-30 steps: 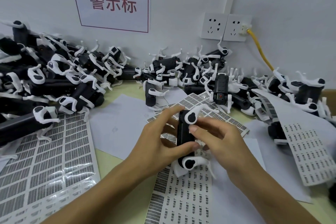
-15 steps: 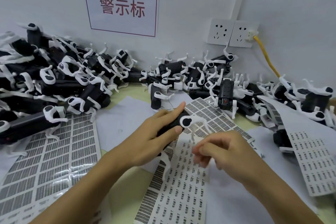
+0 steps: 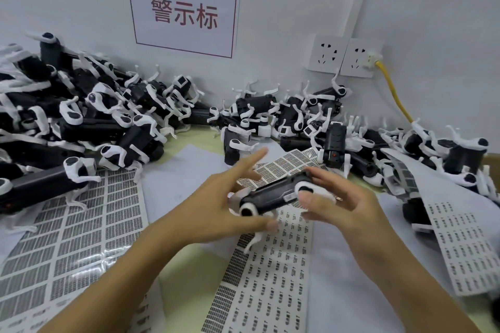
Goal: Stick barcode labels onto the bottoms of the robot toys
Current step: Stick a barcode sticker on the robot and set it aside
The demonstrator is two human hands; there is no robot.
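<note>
Both forearms reach in from the bottom edge and meet over the middle of the table (image 3: 186, 276); between the two hands lies one black robot toy (image 3: 273, 196) with white legs, tilted, its far end higher and toward the right hand. The left hand (image 3: 216, 205) is spread, index finger pointing away toward the wall, thumb stretched under the toy's near end; the fingers are straight rather than curled, so it supports or touches the toy more than grips it, though motion blur at the thumb tip makes the contact hard to read. The right hand (image 3: 341, 203) comes in from the other side with thumb and fingers bent round the toy's far white leg joint, pinching it there; its fingertips are blurred. Whether a label sits on the toy cannot be told; its underside is turned from the camera. Beneath both hands lies a label sheet (image 3: 273, 273); another label sheet (image 3: 70, 246) spreads left of the left hand, a third (image 3: 465, 246) right of the right hand. Beyond the hands, against the wall, a heap of robot toys (image 3: 81, 121) is cut off at the left edge.
</note>
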